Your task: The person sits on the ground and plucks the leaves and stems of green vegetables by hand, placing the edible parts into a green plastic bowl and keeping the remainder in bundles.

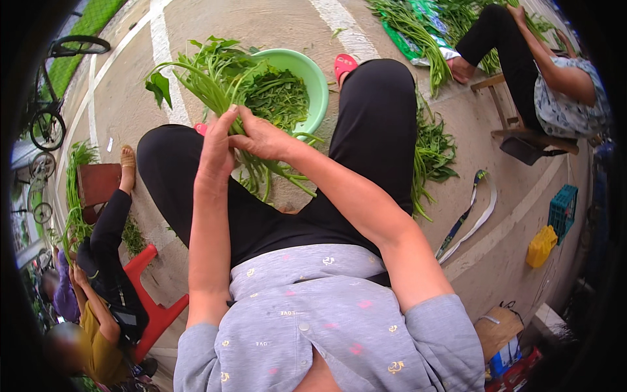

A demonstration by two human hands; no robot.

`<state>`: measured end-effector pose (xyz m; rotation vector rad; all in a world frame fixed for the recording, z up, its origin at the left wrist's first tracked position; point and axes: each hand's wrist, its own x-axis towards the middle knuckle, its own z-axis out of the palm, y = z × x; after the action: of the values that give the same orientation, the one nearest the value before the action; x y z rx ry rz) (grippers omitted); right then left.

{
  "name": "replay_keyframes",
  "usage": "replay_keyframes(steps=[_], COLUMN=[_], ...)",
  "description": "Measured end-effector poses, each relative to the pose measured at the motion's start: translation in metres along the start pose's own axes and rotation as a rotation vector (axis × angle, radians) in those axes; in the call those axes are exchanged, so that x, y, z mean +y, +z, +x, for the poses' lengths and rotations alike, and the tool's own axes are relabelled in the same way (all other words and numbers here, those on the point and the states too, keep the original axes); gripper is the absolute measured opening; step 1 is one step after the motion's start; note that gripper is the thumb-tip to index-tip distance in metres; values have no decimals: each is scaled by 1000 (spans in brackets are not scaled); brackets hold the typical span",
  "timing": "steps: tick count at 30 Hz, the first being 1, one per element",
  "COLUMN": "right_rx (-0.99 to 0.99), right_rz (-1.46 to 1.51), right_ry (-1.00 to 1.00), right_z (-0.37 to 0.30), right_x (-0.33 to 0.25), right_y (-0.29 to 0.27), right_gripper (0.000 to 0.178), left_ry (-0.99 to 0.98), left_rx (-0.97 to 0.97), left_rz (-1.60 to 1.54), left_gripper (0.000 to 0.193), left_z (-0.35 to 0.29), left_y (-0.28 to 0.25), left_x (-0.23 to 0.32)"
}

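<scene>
Between my knees, both hands are closed around a bunch of leafy greens [208, 81] with long green stems, which look like water spinach. My left hand [217, 147] wraps the stems from the left. My right hand [261, 136] meets it there, its fingers pressed in against the stems; the fingertips are partly hidden. The leaves spread up and away, over the left part of a light green basin [319, 88]. Stem ends [264, 173] hang below my hands. Loose leaves and cut pieces [286, 98] lie inside the basin.
More greens [432, 147] lie beside my right knee, near a strap [467, 215]. At far right a person sits on a wooden stool [535, 136], handling greens. At left, people sit by a red plastic stool [147, 294]. Further right are a yellow container [541, 247] and teal crate [563, 209].
</scene>
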<state>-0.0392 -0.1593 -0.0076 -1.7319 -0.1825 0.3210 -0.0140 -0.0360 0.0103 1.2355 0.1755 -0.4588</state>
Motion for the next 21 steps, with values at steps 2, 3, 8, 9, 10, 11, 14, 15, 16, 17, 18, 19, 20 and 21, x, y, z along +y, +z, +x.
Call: replay_keyframes(steps=[2,3,8,9,10,11,14,15,16,17,18,19,20,21], right_rx=[89,100,123,163,198,243,316,337,349,333,364,396,456,526], right_rz=[68,149,696,768,839,857,1021,984,949,989,1010,969,933,878], right_ry=[-56,-84,-54,-59,-68,-92,-234,-318,-400,-488,-571,-628,-680,-702], right_z=[1,0,-5,-1,2,3,-7,-8,-6,-7,-24,-38,-50,-66], right_x=[0,-4,-33,-32,-34,-44,-81,-86,-90,-102,-113,-119,-123,-126], right_y=[2,1,-22,-29,-38,-54,-111,-136,-163,-192,-231,-265,-299,-332], right_gripper=[68,64,39,36,33,29,22,23,25,21,18,16,16,16], left_ry=[38,53,79,100,125,142,125,121,121,128,128,143,162,171], left_rx=[-35,-53,-27,67,166,208,242,237,240,254,239,244,255,251], left_rz=[188,222,37,42,48,42,26,16,7,-7,-23,-35,-46,-57], left_gripper=[41,44,61,63,65,65,53,52,50,49,49,48,48,47], left_z=[-11,-9,-8,-6,-4,-2,-1,0,-1,-4,-1,0,0,-2], left_y=[17,15,12,11,5,0,-12,-14,-17,-21,-16,-16,-18,-22], left_x=[18,18,31,30,32,34,33,33,34,34,32,33,34,34])
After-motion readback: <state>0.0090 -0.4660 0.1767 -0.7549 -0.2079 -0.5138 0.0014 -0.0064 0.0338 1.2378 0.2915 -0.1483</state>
